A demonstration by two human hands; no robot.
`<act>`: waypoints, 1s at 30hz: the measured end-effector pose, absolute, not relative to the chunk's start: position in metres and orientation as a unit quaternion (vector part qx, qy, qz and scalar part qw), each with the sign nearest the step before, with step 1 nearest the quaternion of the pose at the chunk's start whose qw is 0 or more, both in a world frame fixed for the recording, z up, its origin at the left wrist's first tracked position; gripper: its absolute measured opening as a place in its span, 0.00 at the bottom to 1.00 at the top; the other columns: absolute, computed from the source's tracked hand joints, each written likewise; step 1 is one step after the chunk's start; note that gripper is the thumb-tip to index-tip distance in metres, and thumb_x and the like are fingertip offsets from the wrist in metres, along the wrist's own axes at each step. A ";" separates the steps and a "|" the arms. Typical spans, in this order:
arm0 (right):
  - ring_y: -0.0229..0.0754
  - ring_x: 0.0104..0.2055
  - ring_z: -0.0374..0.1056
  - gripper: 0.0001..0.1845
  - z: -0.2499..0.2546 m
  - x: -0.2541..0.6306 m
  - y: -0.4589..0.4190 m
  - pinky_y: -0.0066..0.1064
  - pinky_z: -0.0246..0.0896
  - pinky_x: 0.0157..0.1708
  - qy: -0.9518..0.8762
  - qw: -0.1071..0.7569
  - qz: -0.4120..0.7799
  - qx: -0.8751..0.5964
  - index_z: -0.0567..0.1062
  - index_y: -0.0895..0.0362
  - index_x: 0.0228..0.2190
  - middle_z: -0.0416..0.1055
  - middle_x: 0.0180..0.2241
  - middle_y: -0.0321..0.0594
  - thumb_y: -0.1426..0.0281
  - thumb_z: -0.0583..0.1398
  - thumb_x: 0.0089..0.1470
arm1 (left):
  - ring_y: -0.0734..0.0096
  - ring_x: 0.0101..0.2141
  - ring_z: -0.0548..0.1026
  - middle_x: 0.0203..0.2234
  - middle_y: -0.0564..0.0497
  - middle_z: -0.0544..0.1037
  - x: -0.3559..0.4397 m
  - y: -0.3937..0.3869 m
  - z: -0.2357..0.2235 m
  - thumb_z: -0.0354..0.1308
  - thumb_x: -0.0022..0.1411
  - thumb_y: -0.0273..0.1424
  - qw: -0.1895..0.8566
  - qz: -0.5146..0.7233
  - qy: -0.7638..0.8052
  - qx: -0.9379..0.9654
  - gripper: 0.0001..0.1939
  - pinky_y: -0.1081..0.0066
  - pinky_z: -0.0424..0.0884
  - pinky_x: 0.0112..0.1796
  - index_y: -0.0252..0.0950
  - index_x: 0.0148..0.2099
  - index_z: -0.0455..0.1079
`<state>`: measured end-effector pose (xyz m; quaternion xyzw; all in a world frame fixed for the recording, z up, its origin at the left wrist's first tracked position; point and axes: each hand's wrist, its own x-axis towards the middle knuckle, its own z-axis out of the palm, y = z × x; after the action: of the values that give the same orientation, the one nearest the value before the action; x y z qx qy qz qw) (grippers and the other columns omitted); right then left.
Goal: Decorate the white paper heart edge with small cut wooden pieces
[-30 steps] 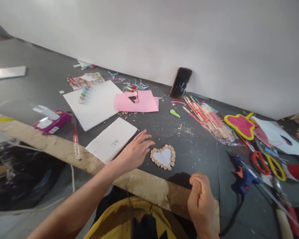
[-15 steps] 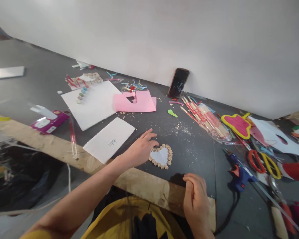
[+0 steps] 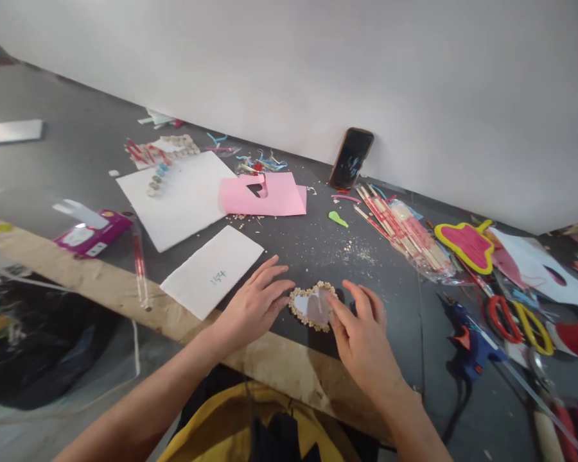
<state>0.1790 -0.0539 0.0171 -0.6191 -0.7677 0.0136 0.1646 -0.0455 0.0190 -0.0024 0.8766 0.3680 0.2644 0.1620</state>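
A small white heart (image 3: 309, 307) edged with beige, bead-like bits lies flat on the dark table near its front. Beside its left edge is my left hand (image 3: 254, 305), palm down, fingers stretched and slightly apart. My right hand (image 3: 365, 327) is at the heart's right edge, its fingers spread and the fingertips over or touching the beaded border; I cannot tell which. Neither hand grips it. Left of my left hand lies a white card (image 3: 214, 273) with handwritten numerals.
Pink cut paper (image 3: 270, 204) and a large white sheet (image 3: 183, 215) lie further back. A phone (image 3: 351, 159) leans on the wall. At right are bagged sticks (image 3: 417, 240), a blue glue gun (image 3: 474, 343) and scissors (image 3: 503, 319). A purple tape dispenser (image 3: 96, 234) stands at left.
My right hand has moved forward and left from the table's front edge to the heart's right side, its fingers spreading. My left hand has drawn back slightly to the left.
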 end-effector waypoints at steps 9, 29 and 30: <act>0.55 0.57 0.49 0.17 0.013 0.169 -0.038 0.53 0.55 0.50 -0.765 0.121 0.019 -0.633 0.72 0.50 0.46 0.56 0.56 0.46 0.71 0.51 0.58 | 0.50 0.61 0.51 0.51 0.39 0.65 -0.049 0.011 -0.014 0.49 0.65 0.27 0.157 0.278 0.359 0.877 0.13 0.52 0.61 0.56 0.32 0.49 0.68; 0.53 0.57 0.49 0.17 0.010 0.168 -0.033 0.51 0.53 0.52 -0.768 0.143 0.027 -0.623 0.72 0.51 0.46 0.57 0.55 0.46 0.71 0.51 0.58 | 0.51 0.62 0.50 0.52 0.40 0.64 -0.050 0.010 -0.016 0.51 0.64 0.29 0.166 0.266 0.358 0.880 0.14 0.53 0.61 0.57 0.32 0.50 0.68; 0.53 0.57 0.49 0.17 0.009 0.168 -0.033 0.51 0.53 0.52 -0.768 0.144 0.027 -0.623 0.72 0.51 0.46 0.57 0.55 0.45 0.71 0.51 0.58 | 0.51 0.62 0.50 0.52 0.40 0.65 -0.050 0.010 -0.016 0.51 0.64 0.29 0.166 0.265 0.359 0.880 0.14 0.53 0.61 0.57 0.32 0.50 0.69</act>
<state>0.1683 -0.0334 0.0092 -0.6232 -0.7682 0.0271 0.1437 -0.0499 0.0095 -0.0158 0.8795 0.3588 0.2648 0.1662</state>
